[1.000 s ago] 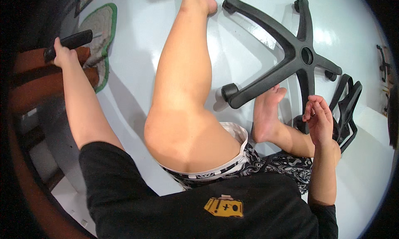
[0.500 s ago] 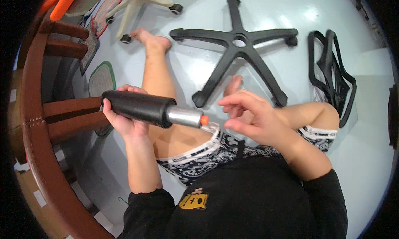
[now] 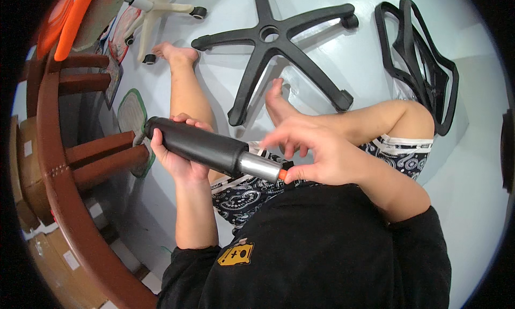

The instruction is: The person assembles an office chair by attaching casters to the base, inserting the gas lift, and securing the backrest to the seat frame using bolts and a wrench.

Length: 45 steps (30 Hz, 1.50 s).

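Note:
My left hand is wrapped round the black sleeve of an office chair gas lift, held tilted above my lap. The silver end of the lift points right and slightly toward me, tipped by a small orange cap. My right hand hovers at that end, its fingers spread and curved, slightly blurred. Its thumb tip meets or nearly meets the orange cap; I cannot tell which. Beyond my hands, a black five-armed chair base lies on the floor, with a round hole in its hub and a caster on some arms.
A black chair frame part lies to the right, on what looks like clear plastic. Along the left stands brown furniture with crossbars, with cardboard boxes behind it. A white wheeled chair base and an orange object are at upper left.
The gas lift has swung its silver end closer to me and to the right. My right thumb has come to the orange cap. The view has shifted, so the floor things appear higher and leftward.

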{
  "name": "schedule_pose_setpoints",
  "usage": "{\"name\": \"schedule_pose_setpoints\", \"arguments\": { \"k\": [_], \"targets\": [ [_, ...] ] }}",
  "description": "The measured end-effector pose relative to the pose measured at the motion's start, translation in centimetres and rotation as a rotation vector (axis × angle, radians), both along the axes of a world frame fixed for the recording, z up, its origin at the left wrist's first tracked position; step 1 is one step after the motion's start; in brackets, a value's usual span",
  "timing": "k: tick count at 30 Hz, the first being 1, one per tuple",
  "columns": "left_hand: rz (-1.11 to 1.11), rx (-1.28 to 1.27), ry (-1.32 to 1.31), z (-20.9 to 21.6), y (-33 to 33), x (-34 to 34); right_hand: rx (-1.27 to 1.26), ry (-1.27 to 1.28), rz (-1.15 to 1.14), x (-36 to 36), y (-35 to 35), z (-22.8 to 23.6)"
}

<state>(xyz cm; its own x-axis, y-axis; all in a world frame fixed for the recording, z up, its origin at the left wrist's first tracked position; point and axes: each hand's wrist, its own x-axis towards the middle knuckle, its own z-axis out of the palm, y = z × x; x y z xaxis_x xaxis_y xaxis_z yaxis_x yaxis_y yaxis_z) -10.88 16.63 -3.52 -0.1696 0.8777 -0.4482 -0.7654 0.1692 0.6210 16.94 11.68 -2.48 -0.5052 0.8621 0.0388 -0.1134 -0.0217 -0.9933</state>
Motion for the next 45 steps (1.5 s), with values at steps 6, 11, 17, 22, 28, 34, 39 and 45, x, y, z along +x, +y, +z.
{"name": "schedule_pose_setpoints", "arguments": {
  "k": [6, 11, 17, 22, 28, 34, 39, 45],
  "targets": [
    [-0.018, -0.098, 0.036, -0.5, -2.0, 1.5, -0.005, -0.018, 0.157, 1.6, -2.0, -2.0],
    [-0.043, -0.189, 0.014, -2.9, -3.3, 2.0, -0.161, 0.041, 0.132, 1.7, -4.2, -2.9],
    [-0.186, -0.238, 0.070, -5.4, -4.4, 2.3, -0.159, -0.028, -0.061, 0.3, -7.3, -3.7],
    [-0.139, -0.286, 0.025, -6.0, -6.3, 2.9, -0.145, -0.189, 0.016, -0.2, -8.1, -4.4],
    [-0.147, -0.290, -0.181, -5.9, -6.2, 2.0, -0.165, -0.253, -0.014, -1.1, -8.8, -4.4],
    [-0.116, -0.325, -0.225, -6.3, -6.4, 1.4, -0.031, -0.210, -0.088, -1.8, -9.1, -4.8],
    [-0.100, -0.288, -0.101, -5.1, -4.5, 1.4, 0.087, -0.268, -0.009, -0.5, -7.6, -4.7],
    [0.261, -0.177, 0.325, -0.5, -1.9, 4.4, -0.100, -0.215, -0.173, 2.1, -4.9, -5.0]
  ]
}}
